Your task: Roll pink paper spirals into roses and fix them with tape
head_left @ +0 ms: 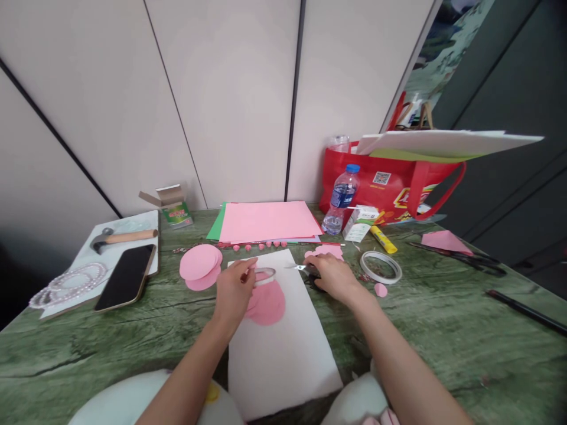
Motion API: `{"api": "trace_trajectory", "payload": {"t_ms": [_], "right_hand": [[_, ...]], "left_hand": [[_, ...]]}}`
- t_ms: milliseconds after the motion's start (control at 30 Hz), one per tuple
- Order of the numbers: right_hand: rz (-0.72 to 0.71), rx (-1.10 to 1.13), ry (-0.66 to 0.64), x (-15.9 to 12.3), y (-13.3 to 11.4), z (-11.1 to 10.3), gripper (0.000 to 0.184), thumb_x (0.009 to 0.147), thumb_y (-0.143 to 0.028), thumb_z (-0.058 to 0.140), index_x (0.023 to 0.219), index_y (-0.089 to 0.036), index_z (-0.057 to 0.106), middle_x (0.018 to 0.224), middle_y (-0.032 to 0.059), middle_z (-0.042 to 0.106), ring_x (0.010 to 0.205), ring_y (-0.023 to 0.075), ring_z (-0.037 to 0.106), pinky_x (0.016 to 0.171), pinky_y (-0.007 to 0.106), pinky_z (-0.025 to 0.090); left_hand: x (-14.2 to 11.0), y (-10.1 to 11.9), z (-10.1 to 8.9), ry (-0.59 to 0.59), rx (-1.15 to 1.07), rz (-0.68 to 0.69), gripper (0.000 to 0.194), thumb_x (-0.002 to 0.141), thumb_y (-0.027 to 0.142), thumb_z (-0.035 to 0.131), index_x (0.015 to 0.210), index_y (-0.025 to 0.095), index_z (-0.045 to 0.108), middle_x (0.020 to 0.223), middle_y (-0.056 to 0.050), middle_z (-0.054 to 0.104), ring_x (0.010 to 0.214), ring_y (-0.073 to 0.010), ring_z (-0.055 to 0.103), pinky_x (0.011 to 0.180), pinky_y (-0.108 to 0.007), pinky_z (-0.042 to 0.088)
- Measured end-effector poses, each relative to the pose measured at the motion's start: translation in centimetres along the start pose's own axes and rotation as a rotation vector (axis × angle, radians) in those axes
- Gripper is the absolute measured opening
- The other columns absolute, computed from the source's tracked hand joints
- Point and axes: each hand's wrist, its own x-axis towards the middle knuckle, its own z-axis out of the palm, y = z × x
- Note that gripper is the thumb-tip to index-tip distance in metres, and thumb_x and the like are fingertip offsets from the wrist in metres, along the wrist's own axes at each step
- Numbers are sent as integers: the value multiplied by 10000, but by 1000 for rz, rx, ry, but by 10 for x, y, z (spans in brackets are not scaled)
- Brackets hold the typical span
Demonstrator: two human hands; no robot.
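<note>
My left hand (235,285) is closed in a pinch above the white sheet, its fingertips on a thin, pale, curled strip (267,271). The loop of that strip hangs over pink paper circles (269,306) lying on the white sheet (283,360). Over the sheet's right edge, my right hand (334,274) grips a pair of small scissors (300,268). Their silver blades point left toward the strip, and the dark handle is partly hidden under my fingers. Scalloped pink paper pieces (331,251) lie just behind my right hand.
Left: stacked pink circles (200,262), phone (127,277), hammer (128,236), bead strands (73,284), small open box (176,211). Behind: pink sheets (270,221). Right: water bottle (340,200), milk carton (359,223), yellow glue stick (383,239), tape roll (364,260), black scissors (481,264), red bag (354,171).
</note>
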Motion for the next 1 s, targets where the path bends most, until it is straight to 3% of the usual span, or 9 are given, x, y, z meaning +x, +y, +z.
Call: {"api": "trace_trajectory", "payload": {"t_ms": [100, 233, 367, 500, 700, 1000], "right_hand": [[-36, -64, -105, 0, -1, 4, 452, 621, 9, 492, 991, -230, 594, 946, 75, 622, 920, 219, 534, 694, 271, 363], [-21, -138, -96, -4, -7, 1, 442, 677, 3, 426, 976, -260, 619, 906, 79, 641, 890, 226, 551, 677, 288, 361], [49, -123, 30, -2, -12, 0, 251, 759, -142, 466, 881, -244, 660, 894, 94, 633, 889, 252, 534, 664, 306, 366], [21, 159, 114, 11, -13, 14, 161, 770, -206, 503, 823, -222, 655, 874, 51, 627, 826, 181, 550, 678, 258, 377], [-12, 313, 99, 22, -12, 38, 129, 758, -210, 524, 794, -201, 647, 828, 48, 614, 801, 163, 548, 693, 250, 369], [28, 321, 44, 22, -11, 38, 93, 727, -240, 558, 753, -197, 635, 769, 39, 592, 739, 159, 541, 627, 243, 353]], "left_hand": [[-1, -2, 2, -122, 97, 38, 275, 715, 159, 484, 921, 184, 665, 795, -34, 654, 424, -77, 521, 392, -195, 426], [-1, -3, 3, -227, 100, -6, 253, 696, 153, 500, 867, 182, 685, 738, -30, 670, 511, -116, 572, 468, -215, 469], [0, 1, 4, -236, -52, -150, 255, 694, 230, 541, 890, 146, 680, 744, -56, 683, 548, -146, 594, 483, -249, 501], [1, 10, 2, -244, -263, -305, 324, 676, 272, 590, 938, 94, 656, 698, -68, 677, 486, -126, 573, 496, -266, 514], [2, 13, -1, -291, -498, -306, 305, 679, 253, 613, 940, 96, 643, 739, -67, 675, 663, -161, 618, 576, -264, 521], [3, 11, 0, -326, -559, -305, 348, 677, 252, 617, 995, 111, 619, 759, -60, 670, 675, -175, 620, 600, -305, 526]]}}
